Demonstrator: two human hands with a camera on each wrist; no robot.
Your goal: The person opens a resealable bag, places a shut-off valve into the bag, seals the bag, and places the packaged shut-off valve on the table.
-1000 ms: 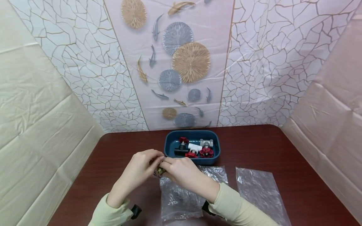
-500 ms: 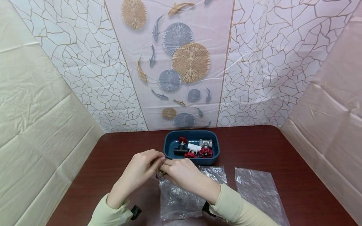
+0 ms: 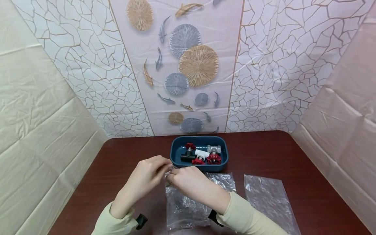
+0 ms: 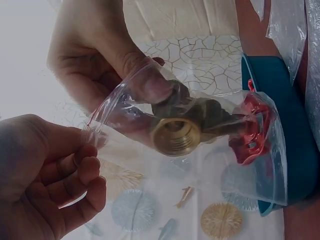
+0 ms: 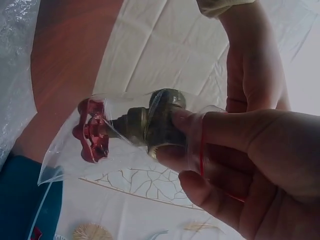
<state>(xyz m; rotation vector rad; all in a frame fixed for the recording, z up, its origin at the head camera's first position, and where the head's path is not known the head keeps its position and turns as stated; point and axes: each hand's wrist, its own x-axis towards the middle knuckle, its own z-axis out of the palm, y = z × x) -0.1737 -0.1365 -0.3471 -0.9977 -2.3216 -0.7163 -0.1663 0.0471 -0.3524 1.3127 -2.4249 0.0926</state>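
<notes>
A brass valve with a red handwheel is inside a clear zip bag, held up between my hands. My right hand grips the valve's body, thumb and fingertip past the bag's red-lined mouth in the right wrist view. Thumb and fingers of my left hand pinch the bag's edge at its mouth, seen in the left wrist view. The handwheel end lies toward the bag's closed bottom. In the head view the right hand hides most of the valve.
Beyond the hands stands a blue bin with several red-handled valves and a white fitting. A clear plastic bag lies under the right forearm. Another flat bag lies to the right on the dark red table.
The brass valve showed between my hands a second ago in the head view and is now mostly behind the right hand, which has shifted slightly downward. The left hand is nearly still.
</notes>
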